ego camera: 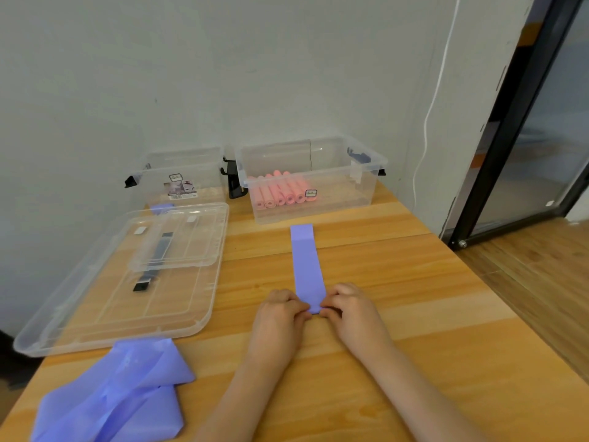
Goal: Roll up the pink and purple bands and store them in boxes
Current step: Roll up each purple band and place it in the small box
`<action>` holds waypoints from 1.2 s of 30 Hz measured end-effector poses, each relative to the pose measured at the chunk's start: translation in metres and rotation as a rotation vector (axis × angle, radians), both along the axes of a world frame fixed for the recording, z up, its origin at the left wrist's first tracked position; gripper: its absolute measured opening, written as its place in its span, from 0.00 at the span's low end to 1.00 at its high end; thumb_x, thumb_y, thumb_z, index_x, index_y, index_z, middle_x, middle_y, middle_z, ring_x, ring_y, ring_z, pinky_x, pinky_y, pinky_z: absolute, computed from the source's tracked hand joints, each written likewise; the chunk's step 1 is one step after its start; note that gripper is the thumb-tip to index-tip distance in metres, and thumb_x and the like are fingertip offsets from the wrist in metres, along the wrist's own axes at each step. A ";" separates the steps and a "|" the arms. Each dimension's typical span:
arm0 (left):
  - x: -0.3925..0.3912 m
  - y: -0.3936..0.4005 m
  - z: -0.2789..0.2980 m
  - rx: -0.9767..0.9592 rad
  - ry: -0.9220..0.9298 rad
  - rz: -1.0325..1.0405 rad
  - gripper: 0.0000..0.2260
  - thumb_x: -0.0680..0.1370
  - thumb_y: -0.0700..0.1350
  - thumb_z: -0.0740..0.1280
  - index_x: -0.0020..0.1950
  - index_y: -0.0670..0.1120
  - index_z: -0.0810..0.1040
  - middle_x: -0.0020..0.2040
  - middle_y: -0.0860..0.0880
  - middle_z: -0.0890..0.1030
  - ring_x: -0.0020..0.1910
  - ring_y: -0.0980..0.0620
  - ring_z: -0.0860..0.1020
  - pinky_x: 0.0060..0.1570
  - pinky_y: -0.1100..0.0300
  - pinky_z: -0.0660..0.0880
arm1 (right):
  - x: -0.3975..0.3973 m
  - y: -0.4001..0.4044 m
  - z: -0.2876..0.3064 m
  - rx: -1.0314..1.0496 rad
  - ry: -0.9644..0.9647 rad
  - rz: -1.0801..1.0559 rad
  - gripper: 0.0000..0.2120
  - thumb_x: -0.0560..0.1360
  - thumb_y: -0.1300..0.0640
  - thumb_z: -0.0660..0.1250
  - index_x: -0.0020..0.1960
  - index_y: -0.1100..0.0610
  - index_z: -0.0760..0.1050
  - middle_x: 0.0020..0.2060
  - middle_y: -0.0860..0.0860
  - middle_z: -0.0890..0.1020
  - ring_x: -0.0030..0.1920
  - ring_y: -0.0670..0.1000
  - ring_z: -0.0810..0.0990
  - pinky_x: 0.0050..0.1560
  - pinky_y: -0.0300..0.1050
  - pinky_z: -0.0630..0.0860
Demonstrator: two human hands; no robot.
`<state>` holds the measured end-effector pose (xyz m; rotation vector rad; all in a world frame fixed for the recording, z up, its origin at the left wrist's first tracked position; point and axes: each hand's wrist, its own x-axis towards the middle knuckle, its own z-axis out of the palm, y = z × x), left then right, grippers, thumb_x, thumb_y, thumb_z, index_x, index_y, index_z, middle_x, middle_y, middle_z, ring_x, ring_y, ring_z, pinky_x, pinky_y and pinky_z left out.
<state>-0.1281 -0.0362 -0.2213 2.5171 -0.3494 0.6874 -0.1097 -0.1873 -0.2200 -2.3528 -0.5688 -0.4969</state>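
item, near edge: a heap of purple bands (111, 397) on the wooden table (398, 298). centre: our left hand (280, 311) and right hand (349, 306) pinch the near end of one flat purple band (306, 266) with curled fingers. left: two clear lids (121, 282), stacked. far: the left clear box (183, 177), then the right clear box (314, 178) holding rolled pink bands (280, 193).

Purple band pile (108, 397) — cut off by bottom edge.

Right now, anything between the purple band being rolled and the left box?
Nothing directly. Both hands pinch the purple band at its near end. The stacked lids lie left of it, in front of the left box, whose top is open.
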 end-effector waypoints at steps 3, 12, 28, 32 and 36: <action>0.004 0.000 0.001 -0.020 0.020 0.024 0.08 0.64 0.42 0.69 0.41 0.45 0.83 0.33 0.49 0.81 0.31 0.48 0.79 0.32 0.63 0.70 | 0.003 0.002 -0.002 0.010 -0.018 -0.042 0.03 0.62 0.64 0.70 0.36 0.59 0.80 0.32 0.52 0.81 0.35 0.54 0.79 0.40 0.39 0.68; -0.012 -0.007 0.008 0.287 0.097 0.059 0.14 0.71 0.51 0.57 0.39 0.49 0.82 0.39 0.54 0.81 0.40 0.51 0.78 0.34 0.59 0.72 | -0.002 0.006 -0.007 -0.231 -0.099 -0.086 0.08 0.67 0.55 0.64 0.35 0.55 0.80 0.36 0.47 0.81 0.37 0.50 0.79 0.36 0.38 0.75; -0.016 -0.017 0.013 0.414 0.280 0.091 0.26 0.71 0.52 0.52 0.62 0.45 0.78 0.63 0.51 0.76 0.64 0.52 0.73 0.58 0.47 0.72 | -0.013 0.013 0.003 -0.363 -0.083 -0.172 0.24 0.64 0.50 0.53 0.49 0.53 0.83 0.50 0.44 0.83 0.53 0.46 0.81 0.50 0.44 0.68; -0.018 -0.016 0.012 0.458 0.352 0.091 0.24 0.69 0.52 0.54 0.56 0.44 0.81 0.58 0.49 0.80 0.60 0.50 0.76 0.55 0.47 0.74 | -0.010 0.016 0.002 -0.404 -0.054 -0.182 0.25 0.62 0.50 0.52 0.49 0.53 0.83 0.50 0.44 0.83 0.55 0.45 0.80 0.47 0.48 0.78; -0.020 -0.016 0.011 0.404 0.328 0.147 0.25 0.71 0.53 0.52 0.58 0.44 0.80 0.62 0.47 0.78 0.65 0.47 0.72 0.62 0.45 0.69 | -0.008 0.016 0.001 -0.431 -0.051 -0.194 0.25 0.63 0.50 0.52 0.49 0.52 0.83 0.52 0.45 0.83 0.55 0.46 0.80 0.45 0.51 0.79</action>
